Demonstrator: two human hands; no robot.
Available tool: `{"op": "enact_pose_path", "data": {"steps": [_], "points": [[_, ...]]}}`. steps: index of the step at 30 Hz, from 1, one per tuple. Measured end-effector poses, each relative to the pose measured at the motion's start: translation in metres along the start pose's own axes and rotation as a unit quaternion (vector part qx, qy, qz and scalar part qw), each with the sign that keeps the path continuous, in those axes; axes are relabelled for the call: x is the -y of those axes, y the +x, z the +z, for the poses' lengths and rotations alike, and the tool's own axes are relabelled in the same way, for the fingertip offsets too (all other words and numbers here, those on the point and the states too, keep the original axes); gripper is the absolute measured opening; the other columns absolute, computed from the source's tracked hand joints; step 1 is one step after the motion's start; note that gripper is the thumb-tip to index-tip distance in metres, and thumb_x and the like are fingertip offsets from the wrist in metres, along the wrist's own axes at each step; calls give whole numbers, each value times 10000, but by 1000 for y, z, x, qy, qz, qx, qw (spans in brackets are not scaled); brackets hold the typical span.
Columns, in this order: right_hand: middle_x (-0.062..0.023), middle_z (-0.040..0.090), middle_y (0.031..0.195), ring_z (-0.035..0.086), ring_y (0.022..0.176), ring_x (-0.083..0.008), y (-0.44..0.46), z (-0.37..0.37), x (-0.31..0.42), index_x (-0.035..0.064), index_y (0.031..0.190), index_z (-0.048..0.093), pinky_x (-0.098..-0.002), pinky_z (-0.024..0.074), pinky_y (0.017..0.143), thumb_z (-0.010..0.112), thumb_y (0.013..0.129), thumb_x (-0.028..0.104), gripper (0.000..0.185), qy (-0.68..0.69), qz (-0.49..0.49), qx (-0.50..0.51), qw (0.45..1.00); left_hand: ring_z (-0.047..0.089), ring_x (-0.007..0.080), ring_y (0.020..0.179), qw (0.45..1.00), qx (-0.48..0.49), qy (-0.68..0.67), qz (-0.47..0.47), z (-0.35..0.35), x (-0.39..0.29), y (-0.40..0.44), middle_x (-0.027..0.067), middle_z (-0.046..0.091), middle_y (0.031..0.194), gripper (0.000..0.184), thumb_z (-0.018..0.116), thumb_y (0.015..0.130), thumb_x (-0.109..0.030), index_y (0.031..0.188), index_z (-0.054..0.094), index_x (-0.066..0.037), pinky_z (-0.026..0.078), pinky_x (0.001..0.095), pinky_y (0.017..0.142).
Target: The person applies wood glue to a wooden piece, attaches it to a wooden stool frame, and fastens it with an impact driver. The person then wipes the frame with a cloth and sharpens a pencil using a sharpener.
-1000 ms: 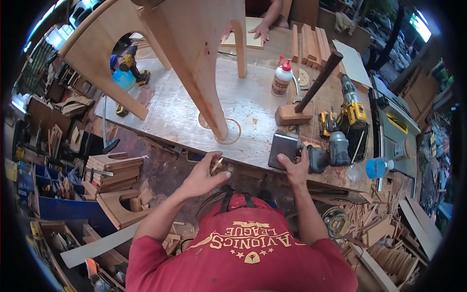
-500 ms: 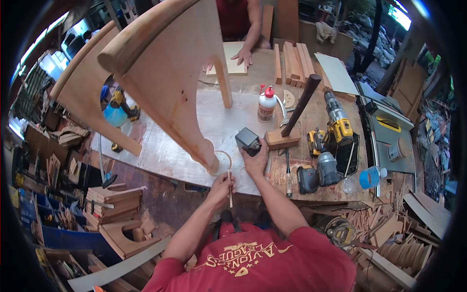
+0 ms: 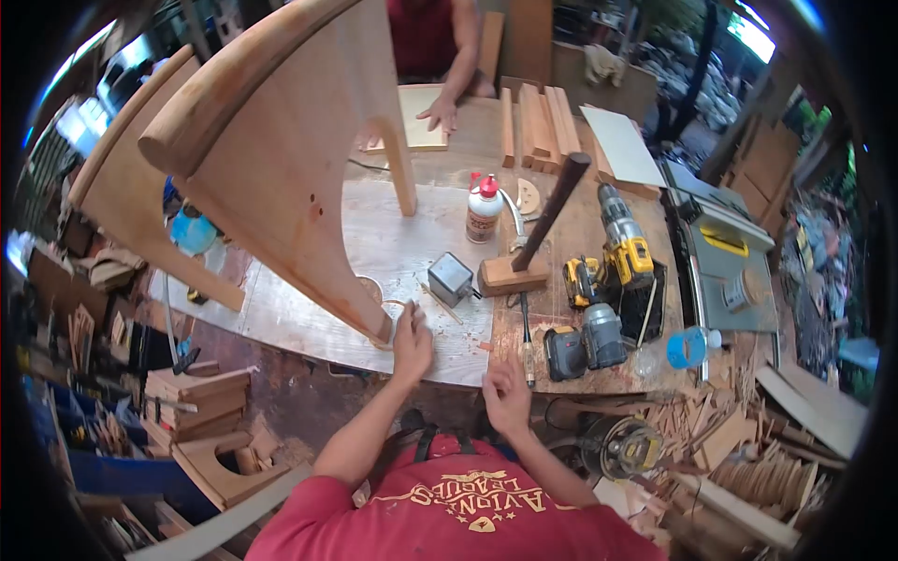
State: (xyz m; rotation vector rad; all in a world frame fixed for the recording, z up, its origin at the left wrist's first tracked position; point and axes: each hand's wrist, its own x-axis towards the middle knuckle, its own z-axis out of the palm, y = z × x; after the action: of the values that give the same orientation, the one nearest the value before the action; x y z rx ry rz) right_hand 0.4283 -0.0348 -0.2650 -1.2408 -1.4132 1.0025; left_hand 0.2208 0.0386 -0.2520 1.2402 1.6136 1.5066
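Note:
My left hand (image 3: 412, 344) is at the near edge of the bench, beside the foot of a curved wooden panel (image 3: 281, 178); its fingers are blurred, and what they hold, if anything, cannot be made out. To its right, my right hand (image 3: 507, 391) hovers near the bench edge with its fingers curled, its grip unclear. A dark square-sided container (image 3: 451, 278) lies tilted on the bench, touched by neither hand. A thin stick (image 3: 441, 305) rests just beside it. The wooden mallet (image 3: 514, 275) stands to the container's right, handle up.
A glue bottle (image 3: 484, 211) stands behind the container. Cordless drills (image 3: 628, 254), a screwdriver (image 3: 527, 341) and a plastic bottle (image 3: 688, 347) are to the right. Across the bench, a co-worker's hand (image 3: 440, 114) rests on a pale board (image 3: 417, 125). Wood strips (image 3: 543, 126) lie at the back.
My right hand has let go of the dark container and drawn back toward me. The thin stick that was in my left hand now appears on the bench. The view has shifted.

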Motion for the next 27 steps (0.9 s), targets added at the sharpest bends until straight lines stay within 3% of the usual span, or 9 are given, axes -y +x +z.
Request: {"op": "enact_pose_path", "data": {"steps": [2,4,7,11,14,17,20,23,27], "points": [[-164,650,1086,666,855,-162,-38,-27,16,-53,1395,424,-277,541,755,593,920,-47,504,108,121,53,985,665,250,971,990,101,87,-45,-27,-18,-46,181,663,1074,300,488,904,-14,1178,601,30,520,361,842],[-148,682,976,672,776,-155,-72,-48,3,-61,1313,508,-282,550,725,604,929,-21,398,130,137,65,980,655,232,747,993,94,50,48,-30,-14,-87,135,671,852,154,542,886,-33,978,662,-3,516,373,691],[-134,701,928,675,776,-136,-102,-77,-9,-56,1257,567,-265,551,707,608,918,-24,343,134,178,134,966,662,248,729,975,143,137,102,-31,-8,-91,144,665,835,133,593,861,-73,947,679,-20,519,370,672],[-125,712,921,677,776,-127,-93,-96,-13,-49,1200,617,-251,552,702,620,909,-19,292,96,168,249,949,678,260,730,973,182,131,49,-23,0,-101,128,692,796,147,636,825,-125,907,697,-20,525,374,681],[-107,715,927,666,776,-108,-74,-96,-14,-45,1174,636,-242,545,712,658,894,9,286,51,147,323,933,660,250,688,922,331,179,-88,-35,65,-137,122,694,780,150,668,787,-119,897,702,-23,515,393,645],[-86,717,899,651,758,-93,-66,-97,-17,-44,1153,652,-243,538,702,675,881,26,282,-11,122,364,923,649,228,703,787,525,285,-152,-55,223,-200,84,699,815,182,696,763,-156,895,705,-31,510,396,659],[-68,715,862,636,734,-82,-65,-108,-28,-41,1141,664,-245,530,680,690,868,51,289,-61,138,346,926,662,238,809,803,594,44,23,-41,313,-244,72,705,934,195,627,855,-212,935,700,-50,504,396,719],[-51,703,811,620,706,-68,-74,-112,-32,-29,1141,677,-243,515,640,690,857,77,304,-115,174,337,918,619,247,776,772,503,-347,177,-44,292,-261,48,662,907,321,572,946,-332,867,646,-29,458,466,670],[-61,705,771,621,661,-73,-96,-109,-53,-38,1119,691,-235,511,619,644,864,71,282,-206,188,334,900,611,287,814,801,545,-219,114,-78,281,-266,84,656,903,347,505,984,-342,872,615,-32,453,490,700]]}}
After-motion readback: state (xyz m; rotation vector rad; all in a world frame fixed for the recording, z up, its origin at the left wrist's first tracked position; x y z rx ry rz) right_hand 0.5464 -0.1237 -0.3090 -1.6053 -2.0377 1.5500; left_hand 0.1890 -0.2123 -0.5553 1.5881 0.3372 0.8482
